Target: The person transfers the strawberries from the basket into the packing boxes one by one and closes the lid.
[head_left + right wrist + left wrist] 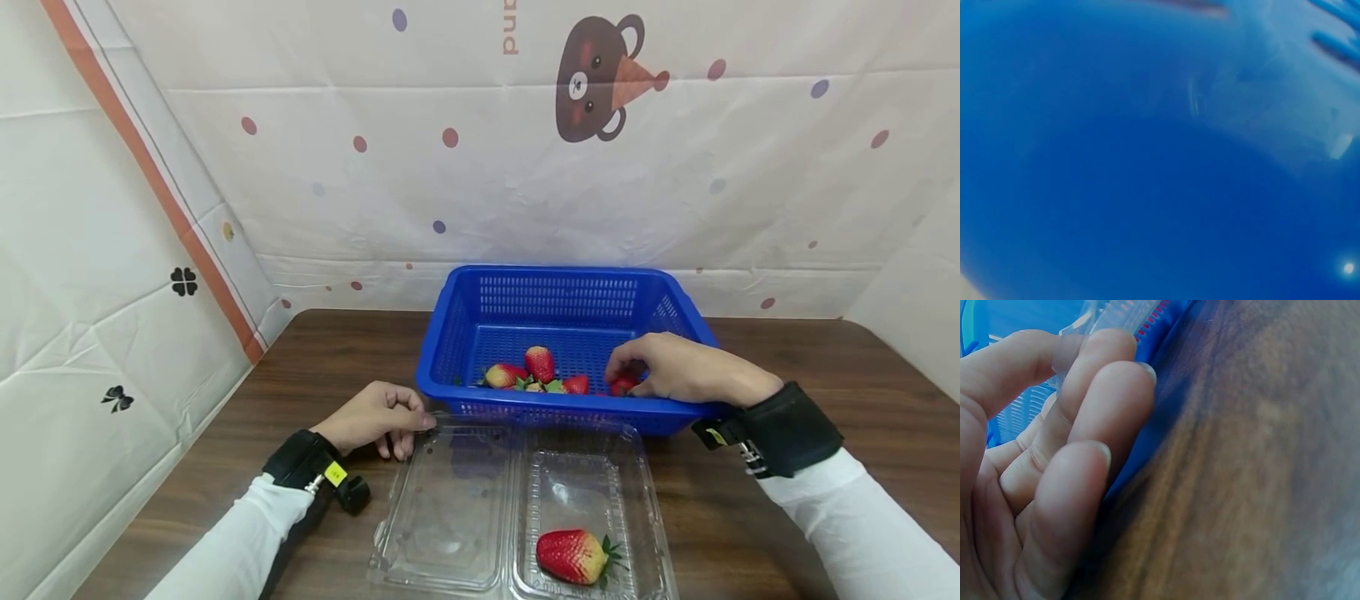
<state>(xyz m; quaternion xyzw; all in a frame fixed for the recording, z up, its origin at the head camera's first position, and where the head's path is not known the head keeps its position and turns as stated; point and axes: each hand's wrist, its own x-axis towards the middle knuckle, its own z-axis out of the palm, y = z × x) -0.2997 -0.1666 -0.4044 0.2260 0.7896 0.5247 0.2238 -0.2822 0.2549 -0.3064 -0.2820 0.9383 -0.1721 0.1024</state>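
My left hand (378, 418) pinches the far left corner of an unfolded clear plastic clamshell box (453, 508) between thumb and fingers. In the left wrist view, a bit of the clear plastic (1071, 359) shows between the fingertips. One large strawberry (568, 557) lies on its side in the box's right half, leaves pointing right. My right hand (671, 367) reaches over the near rim of the blue basket (555, 272), its fingers curled round a red strawberry (622, 386) that they partly cover. Blue plastic (1147, 200) fills the right wrist view.
Several more strawberries (539, 363) lie in the basket's front, left of my right hand. Basket and box stand on a brown wooden table (337, 358), the box just in front of the basket. A printed white cloth (480, 183) hangs behind the table and along its left.
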